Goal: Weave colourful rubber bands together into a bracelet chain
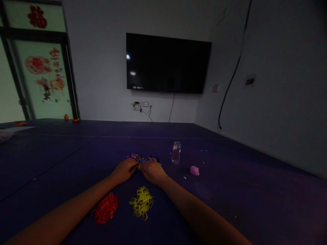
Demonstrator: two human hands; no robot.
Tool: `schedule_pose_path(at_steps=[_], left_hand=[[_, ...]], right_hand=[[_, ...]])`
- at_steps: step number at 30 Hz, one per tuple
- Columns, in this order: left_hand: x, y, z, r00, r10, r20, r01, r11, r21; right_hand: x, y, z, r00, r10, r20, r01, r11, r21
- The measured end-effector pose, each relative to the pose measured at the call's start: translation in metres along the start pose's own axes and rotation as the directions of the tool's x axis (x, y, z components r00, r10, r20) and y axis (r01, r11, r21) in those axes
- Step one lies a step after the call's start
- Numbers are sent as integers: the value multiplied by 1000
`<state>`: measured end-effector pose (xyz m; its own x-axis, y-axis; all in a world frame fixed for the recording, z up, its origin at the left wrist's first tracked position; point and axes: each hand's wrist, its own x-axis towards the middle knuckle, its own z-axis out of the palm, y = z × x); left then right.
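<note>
A pile of mixed rubber bands [150,159], pink, blue, black and yellow, lies on the purple surface just beyond my hands. My left hand [125,170] rests at the pile's near left edge, its fingers curled in among the bands. From the right, my right hand [153,172] meets it with bent fingers, pinching at the near edge. A bit of yellow band [139,166] shows between the two hands; the fingertips are partly hidden. Closer to me are a heap of yellow rubber bands [142,203] and, left of it beside my forearm, a heap of red rubber bands [106,208].
Right of the pile a clear bottle [176,153] stands upright, with a pink lump [194,170] nearer to me. Small white scraps [184,177] are scattered around. At the far left edge lie orange objects [20,123]. A wall-mounted television [168,64] hangs beyond.
</note>
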<state>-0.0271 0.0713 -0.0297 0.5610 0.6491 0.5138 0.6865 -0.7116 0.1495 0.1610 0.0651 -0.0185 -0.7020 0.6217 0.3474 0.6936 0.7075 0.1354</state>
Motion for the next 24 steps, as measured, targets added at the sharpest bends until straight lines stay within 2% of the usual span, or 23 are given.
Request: schedule_pose_path(at_steps=[24], left_hand=[[0, -1, 0, 1000, 5, -19, -6, 999, -53]], right_hand=[[-1, -3, -3, 1000, -10, -18, 10, 1000, 3]])
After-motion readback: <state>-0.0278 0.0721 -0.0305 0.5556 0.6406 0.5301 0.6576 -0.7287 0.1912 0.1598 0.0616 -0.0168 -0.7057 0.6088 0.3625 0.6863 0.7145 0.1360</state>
